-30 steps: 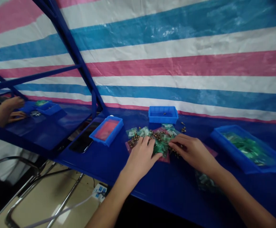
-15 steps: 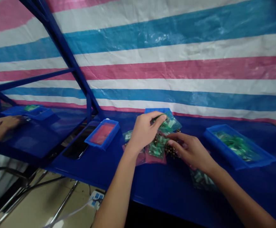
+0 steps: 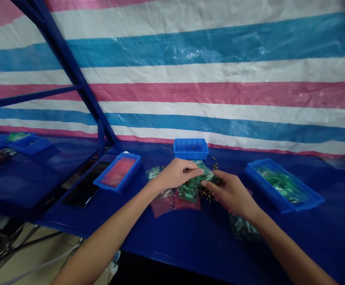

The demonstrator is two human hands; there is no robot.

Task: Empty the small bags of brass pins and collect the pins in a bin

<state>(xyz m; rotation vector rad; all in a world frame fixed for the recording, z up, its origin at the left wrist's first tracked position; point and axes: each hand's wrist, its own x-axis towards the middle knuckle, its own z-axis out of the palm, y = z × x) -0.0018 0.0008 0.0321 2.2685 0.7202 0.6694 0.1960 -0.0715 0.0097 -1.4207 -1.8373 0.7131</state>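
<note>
The left hand (image 3: 176, 173) pinches a clear bag of green boards (image 3: 196, 179) (pink bags (image 3: 163, 204) lie just beside it) on the blue table (image 3: 172, 237); the right hand (image 3: 231, 194), half open, hovers near brass parts (image 3: 207, 194).

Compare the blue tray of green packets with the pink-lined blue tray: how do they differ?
The green-packet tray is heaped with clear bags of green parts; the pink-lined tray shows only its pink lining. The green-packet tray lies right of the right hand; the pink-lined tray left of the left hand. Both are shallow blue plastic trays on the table.
</note>
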